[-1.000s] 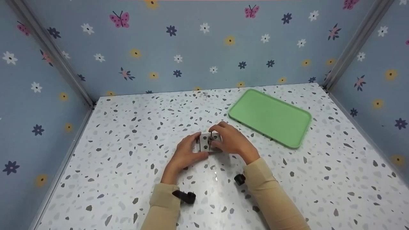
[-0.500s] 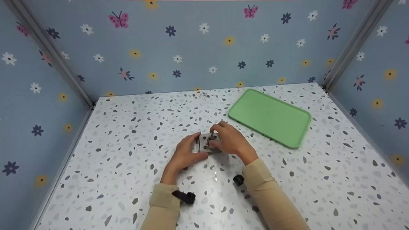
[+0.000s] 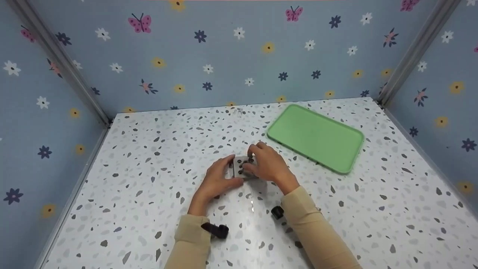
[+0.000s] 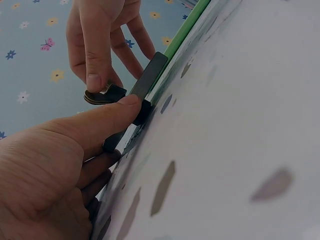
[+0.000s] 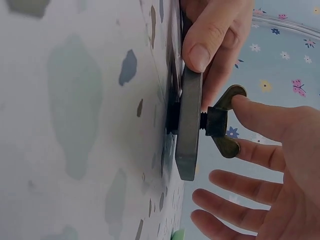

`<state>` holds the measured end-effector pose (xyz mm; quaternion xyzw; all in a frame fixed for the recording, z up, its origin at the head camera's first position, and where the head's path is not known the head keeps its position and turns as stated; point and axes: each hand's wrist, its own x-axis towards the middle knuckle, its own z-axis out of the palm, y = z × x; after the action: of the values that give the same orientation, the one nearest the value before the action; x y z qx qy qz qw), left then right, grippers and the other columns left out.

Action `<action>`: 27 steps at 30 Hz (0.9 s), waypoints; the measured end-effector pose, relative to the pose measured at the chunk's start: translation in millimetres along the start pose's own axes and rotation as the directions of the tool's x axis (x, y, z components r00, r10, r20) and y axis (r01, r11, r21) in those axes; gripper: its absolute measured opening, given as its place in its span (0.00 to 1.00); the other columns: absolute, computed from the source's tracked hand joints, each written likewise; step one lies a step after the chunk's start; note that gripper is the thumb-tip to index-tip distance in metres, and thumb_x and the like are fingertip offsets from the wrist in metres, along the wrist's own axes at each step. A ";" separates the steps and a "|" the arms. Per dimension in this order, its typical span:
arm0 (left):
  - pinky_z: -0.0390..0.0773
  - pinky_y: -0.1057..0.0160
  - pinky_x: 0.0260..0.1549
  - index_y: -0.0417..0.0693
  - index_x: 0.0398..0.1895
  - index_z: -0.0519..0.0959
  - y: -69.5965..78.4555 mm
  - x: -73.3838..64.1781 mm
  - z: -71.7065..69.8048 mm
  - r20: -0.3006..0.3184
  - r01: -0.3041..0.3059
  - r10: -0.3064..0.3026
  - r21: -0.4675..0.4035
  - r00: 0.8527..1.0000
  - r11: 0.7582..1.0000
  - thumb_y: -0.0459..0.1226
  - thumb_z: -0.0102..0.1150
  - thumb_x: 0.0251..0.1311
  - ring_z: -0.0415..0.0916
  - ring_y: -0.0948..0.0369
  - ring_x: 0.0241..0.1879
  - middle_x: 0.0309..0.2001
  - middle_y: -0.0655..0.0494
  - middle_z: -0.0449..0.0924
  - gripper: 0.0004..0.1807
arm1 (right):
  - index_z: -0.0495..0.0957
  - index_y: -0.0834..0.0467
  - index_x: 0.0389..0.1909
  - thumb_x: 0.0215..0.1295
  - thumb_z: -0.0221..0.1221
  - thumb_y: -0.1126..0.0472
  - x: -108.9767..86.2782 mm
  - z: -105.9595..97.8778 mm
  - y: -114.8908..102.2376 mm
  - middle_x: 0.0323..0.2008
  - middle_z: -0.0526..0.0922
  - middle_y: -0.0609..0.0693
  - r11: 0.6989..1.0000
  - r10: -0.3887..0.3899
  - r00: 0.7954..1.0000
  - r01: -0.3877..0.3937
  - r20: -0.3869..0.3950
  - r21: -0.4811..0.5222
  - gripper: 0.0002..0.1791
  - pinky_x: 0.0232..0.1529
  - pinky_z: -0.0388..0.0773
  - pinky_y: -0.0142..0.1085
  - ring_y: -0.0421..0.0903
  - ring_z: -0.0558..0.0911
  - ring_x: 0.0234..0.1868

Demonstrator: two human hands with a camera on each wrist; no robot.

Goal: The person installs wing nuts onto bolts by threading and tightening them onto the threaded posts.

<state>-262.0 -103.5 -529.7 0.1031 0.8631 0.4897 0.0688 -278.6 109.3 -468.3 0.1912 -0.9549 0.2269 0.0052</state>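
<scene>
A small flat metal plate (image 3: pixel 236 169) with several holes lies near the middle of the table in the head view. My left hand (image 3: pixel 217 180) grips its left part, thumb at the near edge and a finger at the far edge. A brassy wing nut (image 5: pixel 217 122) sits on a threaded bolt (image 5: pixel 203 120) that stands up through the plate. My right hand (image 3: pixel 271 163) pinches the wing nut, with thumb and forefinger each against a wing and the other fingers spread loosely. A short gap of thread shows between wing nut and plate. In the head view, the right fingers partly hide the wing nut.
A green tray (image 3: pixel 317 137) lies behind and to the right of the hands on the speckled white table (image 3: pixel 157 157). Flowered blue panels (image 3: pixel 224 56) close off the back and both sides. Black straps with small cameras (image 3: pixel 220 231) ride on both wrists.
My right thumb and forefinger have turned the wing nut, and the right wrist has shifted slightly left. My left hand and the metal plate have stayed in place.
</scene>
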 end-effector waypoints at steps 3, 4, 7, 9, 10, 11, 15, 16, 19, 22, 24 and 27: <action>0.57 0.40 0.78 0.54 0.83 0.63 0.9 -0.1 -0.4 -0.001 -0.007 0.007 -0.002 1.000 1.000 0.46 0.79 0.53 0.61 0.45 0.77 0.79 0.49 0.65 0.53 | 0.80 0.55 0.50 0.71 0.69 0.47 0.1 0.5 -0.9 0.52 0.80 0.55 1.000 0.011 1.000 -0.011 -0.010 -0.005 0.19 0.52 0.83 0.50 0.54 0.82 0.49; 0.58 0.39 0.78 0.54 0.83 0.63 0.8 0.1 -0.4 -0.001 -0.009 0.009 -0.003 1.000 1.000 0.46 0.79 0.53 0.62 0.45 0.76 0.79 0.49 0.65 0.53 | 0.80 0.55 0.50 0.71 0.69 0.47 0.3 1.0 -0.9 0.51 0.80 0.55 1.000 0.014 1.000 -0.015 -0.013 -0.007 0.18 0.51 0.83 0.50 0.54 0.82 0.49; 0.56 0.39 0.78 0.53 0.83 0.64 1.2 0.3 -0.3 -0.003 -0.013 0.013 -0.001 1.000 1.000 0.46 0.79 0.53 0.60 0.44 0.78 0.80 0.48 0.65 0.53 | 0.79 0.55 0.50 0.71 0.68 0.47 0.4 2.4 -1.4 0.51 0.80 0.55 1.000 0.025 1.000 -0.025 -0.016 -0.018 0.19 0.49 0.83 0.50 0.53 0.81 0.47; 0.55 0.39 0.79 0.54 0.83 0.64 1.2 0.6 0.0 -0.002 -0.010 0.010 0.002 1.000 1.000 0.46 0.79 0.53 0.59 0.44 0.79 0.80 0.48 0.64 0.53 | 0.79 0.56 0.50 0.72 0.68 0.46 0.6 3.3 -1.6 0.50 0.79 0.55 0.999 0.031 0.999 -0.031 -0.016 -0.025 0.19 0.48 0.83 0.50 0.54 0.81 0.46; 0.55 0.38 0.79 0.54 0.83 0.64 1.0 0.8 0.2 -0.003 -0.008 0.008 0.004 1.000 1.000 0.46 0.79 0.53 0.58 0.44 0.79 0.80 0.48 0.64 0.53 | 0.78 0.56 0.50 0.72 0.68 0.46 0.6 3.5 -1.8 0.50 0.79 0.55 0.999 0.034 0.999 -0.035 -0.017 -0.027 0.19 0.48 0.83 0.49 0.54 0.81 0.46; 0.54 0.38 0.79 0.54 0.83 0.64 1.1 0.9 0.3 -0.004 -0.008 0.008 0.005 1.000 1.000 0.46 0.79 0.53 0.57 0.43 0.80 0.80 0.48 0.64 0.53 | 0.78 0.56 0.50 0.72 0.68 0.46 0.4 3.7 -1.9 0.50 0.79 0.55 0.999 0.038 0.999 -0.039 -0.017 -0.029 0.19 0.48 0.84 0.49 0.54 0.81 0.46; 0.54 0.37 0.79 0.54 0.83 0.64 0.8 1.2 0.7 -0.005 -0.006 0.006 0.007 1.000 1.000 0.46 0.79 0.53 0.57 0.43 0.79 0.80 0.49 0.64 0.53 | 0.78 0.56 0.49 0.71 0.68 0.45 -0.1 3.8 -2.9 0.51 0.80 0.55 0.998 0.052 0.998 -0.053 -0.020 -0.030 0.19 0.49 0.84 0.50 0.54 0.81 0.46; 0.54 0.37 0.79 0.54 0.83 0.64 0.8 1.2 0.6 -0.006 -0.006 0.006 0.009 1.000 1.000 0.46 0.79 0.53 0.57 0.43 0.79 0.80 0.48 0.64 0.53 | 0.78 0.56 0.49 0.71 0.68 0.45 -0.1 3.9 -3.0 0.51 0.80 0.55 0.998 0.055 0.998 -0.056 -0.019 -0.031 0.19 0.49 0.84 0.49 0.54 0.81 0.46; 0.54 0.36 0.79 0.55 0.83 0.63 1.4 0.4 0.3 -0.004 -0.005 0.005 0.013 1.000 1.000 0.46 0.79 0.53 0.57 0.43 0.80 0.81 0.49 0.63 0.53 | 0.79 0.56 0.48 0.71 0.68 0.45 0.1 4.3 -3.3 0.50 0.80 0.55 0.997 0.059 0.998 -0.060 -0.019 -0.039 0.19 0.49 0.84 0.49 0.53 0.81 0.46; 0.54 0.36 0.79 0.55 0.83 0.63 2.1 -0.8 -0.2 -0.002 -0.003 0.003 0.014 1.000 1.000 0.47 0.79 0.54 0.56 0.43 0.80 0.81 0.49 0.63 0.53 | 0.79 0.57 0.47 0.71 0.68 0.45 0.5 4.5 -3.3 0.49 0.80 0.55 0.997 0.059 0.998 -0.060 -0.023 -0.045 0.19 0.48 0.84 0.48 0.53 0.81 0.45; 0.54 0.37 0.79 0.55 0.83 0.63 2.1 -1.0 -0.5 -0.001 -0.002 0.002 0.015 1.000 1.000 0.46 0.79 0.54 0.57 0.44 0.80 0.81 0.49 0.63 0.53 | 0.79 0.57 0.46 0.72 0.68 0.45 0.7 4.5 -3.8 0.48 0.80 0.55 0.997 0.060 0.998 -0.062 -0.028 -0.045 0.19 0.47 0.84 0.48 0.53 0.81 0.44; 0.54 0.38 0.79 0.54 0.83 0.63 1.5 -0.2 -0.3 0.000 -0.010 0.010 0.017 1.000 1.000 0.46 0.79 0.54 0.57 0.44 0.80 0.80 0.49 0.64 0.53 | 0.80 0.57 0.44 0.72 0.68 0.45 0.7 4.9 -4.6 0.46 0.80 0.55 0.996 0.070 0.997 -0.072 -0.035 -0.044 0.19 0.46 0.84 0.48 0.53 0.81 0.43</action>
<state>-261.8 -103.0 -528.2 0.1077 0.8667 0.4827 0.0653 -277.1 103.2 -470.6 0.1531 -0.9658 0.2085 0.0175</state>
